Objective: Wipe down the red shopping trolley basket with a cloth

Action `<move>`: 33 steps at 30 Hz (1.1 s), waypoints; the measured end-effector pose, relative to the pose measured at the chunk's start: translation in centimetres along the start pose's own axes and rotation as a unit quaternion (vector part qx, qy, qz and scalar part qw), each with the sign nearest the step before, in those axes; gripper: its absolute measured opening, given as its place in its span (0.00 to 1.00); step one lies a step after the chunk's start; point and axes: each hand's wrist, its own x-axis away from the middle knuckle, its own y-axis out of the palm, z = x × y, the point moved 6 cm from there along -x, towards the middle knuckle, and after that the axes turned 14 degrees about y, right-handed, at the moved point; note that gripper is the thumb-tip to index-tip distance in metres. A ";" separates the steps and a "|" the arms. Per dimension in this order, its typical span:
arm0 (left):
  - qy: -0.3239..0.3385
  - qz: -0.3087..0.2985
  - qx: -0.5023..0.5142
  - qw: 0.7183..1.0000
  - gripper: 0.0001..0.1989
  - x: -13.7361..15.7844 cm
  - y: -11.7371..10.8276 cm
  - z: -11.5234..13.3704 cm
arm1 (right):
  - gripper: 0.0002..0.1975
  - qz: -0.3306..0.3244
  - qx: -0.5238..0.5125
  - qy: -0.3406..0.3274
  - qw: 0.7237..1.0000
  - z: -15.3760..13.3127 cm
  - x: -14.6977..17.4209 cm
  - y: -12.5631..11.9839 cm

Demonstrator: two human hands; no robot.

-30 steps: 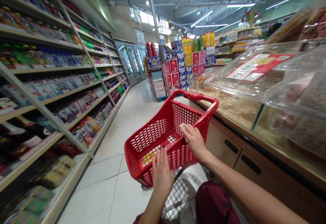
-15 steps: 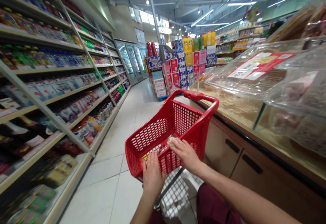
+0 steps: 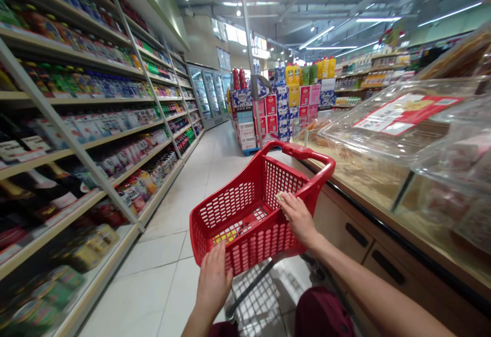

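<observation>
Head view looks down a supermarket aisle, with a red plastic shopping basket directly in front of you, low and centre. It is a mesh-sided basket riding on a wheeled metal frame, and its red handle arches over the far end. Something yellow lies on the basket floor; you cannot tell what it is through the mesh.

Your left hand rests on the near rim of the basket, fingers curled over the edge and closed against the plastic. Your right hand lies on the basket's right rim, palm down, and its fingers are pinched around a small pale object at their tips; it is too small to identify. Your forearm stretches back toward the lower right corner, above dark red clothing.

Just to the right of the basket stands a wooden counter with dark drawer handles. Clear plastic bins of loose food sit on top, one bearing a red and white label.

To the left, well apart from the basket, long shelves packed with colourful packaged goods run away from you. White floor tiles fill the aisle. Far ahead are stacked boxes and bottles and glass-door refrigerators.
</observation>
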 end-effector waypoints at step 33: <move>0.024 -0.122 0.107 0.986 0.36 -2.4 1.8 4.3 | 0.20 -0.095 -0.090 0.005 0.991 -4.6 3.7 1.5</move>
